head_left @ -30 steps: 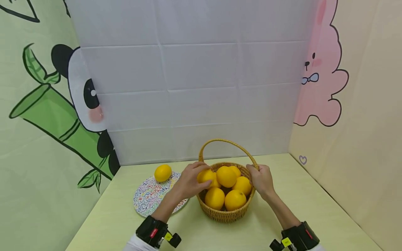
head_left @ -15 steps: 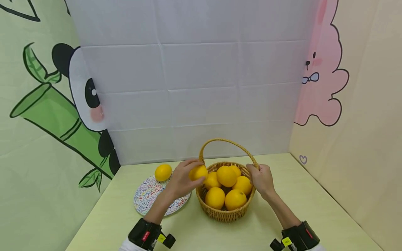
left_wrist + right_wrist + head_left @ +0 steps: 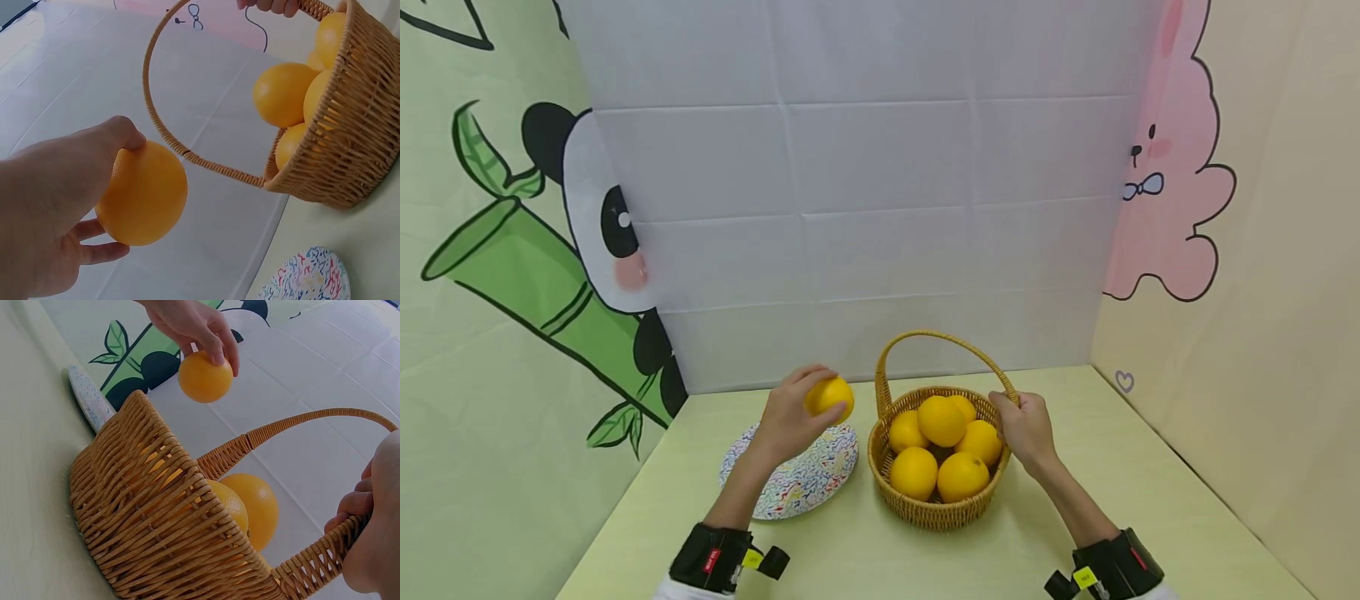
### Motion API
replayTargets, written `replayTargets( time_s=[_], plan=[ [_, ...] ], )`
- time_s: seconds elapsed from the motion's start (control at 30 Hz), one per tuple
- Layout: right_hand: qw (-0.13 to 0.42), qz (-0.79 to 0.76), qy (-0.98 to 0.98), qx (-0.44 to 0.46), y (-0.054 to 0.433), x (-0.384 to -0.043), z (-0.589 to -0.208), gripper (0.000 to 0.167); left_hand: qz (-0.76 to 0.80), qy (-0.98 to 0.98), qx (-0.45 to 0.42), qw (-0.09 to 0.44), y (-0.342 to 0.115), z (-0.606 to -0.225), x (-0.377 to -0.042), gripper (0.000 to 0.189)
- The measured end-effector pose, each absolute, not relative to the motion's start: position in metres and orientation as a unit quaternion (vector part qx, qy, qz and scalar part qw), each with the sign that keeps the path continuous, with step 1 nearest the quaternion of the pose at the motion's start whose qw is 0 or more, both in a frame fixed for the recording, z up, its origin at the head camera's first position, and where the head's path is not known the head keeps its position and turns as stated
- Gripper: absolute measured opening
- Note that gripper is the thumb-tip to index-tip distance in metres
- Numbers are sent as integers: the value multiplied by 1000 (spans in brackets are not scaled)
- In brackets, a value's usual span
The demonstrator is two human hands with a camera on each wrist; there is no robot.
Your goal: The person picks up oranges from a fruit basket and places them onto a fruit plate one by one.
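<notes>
My left hand pinches an orange between thumb and fingers, held in the air above a round plate with a multicoloured squiggle pattern. In the left wrist view the same orange shows large, the thumb on top of it and fingertips below. A wicker basket with a tall arched handle stands to the right of the plate, several oranges inside. My right hand grips the handle's right foot near the rim; its curled fingers show in the right wrist view. The orange on the plate is hidden behind my left hand.
Pale yellow-green table under everything. A white cloth panel rises behind its back edge. Side walls carry a panda and bamboo drawing on the left and a pink bear on the right.
My left hand has lifted an orange out of the basket and carried it left over the plate. The right hand stays on the basket handle.
</notes>
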State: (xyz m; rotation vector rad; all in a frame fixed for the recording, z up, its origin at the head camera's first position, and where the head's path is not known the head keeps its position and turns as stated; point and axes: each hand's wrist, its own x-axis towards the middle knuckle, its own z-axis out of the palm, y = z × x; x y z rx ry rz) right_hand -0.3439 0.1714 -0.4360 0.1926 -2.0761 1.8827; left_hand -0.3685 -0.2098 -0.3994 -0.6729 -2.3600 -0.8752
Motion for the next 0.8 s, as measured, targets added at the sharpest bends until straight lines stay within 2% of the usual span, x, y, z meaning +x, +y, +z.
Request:
replayTargets(
  time_s=[0.3, 0.8],
  plan=[
    [166, 665, -725, 68, 171, -345, -436, 53, -320, -881, -210, 277, -250, -405, -373, 45],
    [169, 658, -731, 67, 171, -344, -435, 54, -314, -905, -137, 253, -300, -428, -386, 46]
  ],
)
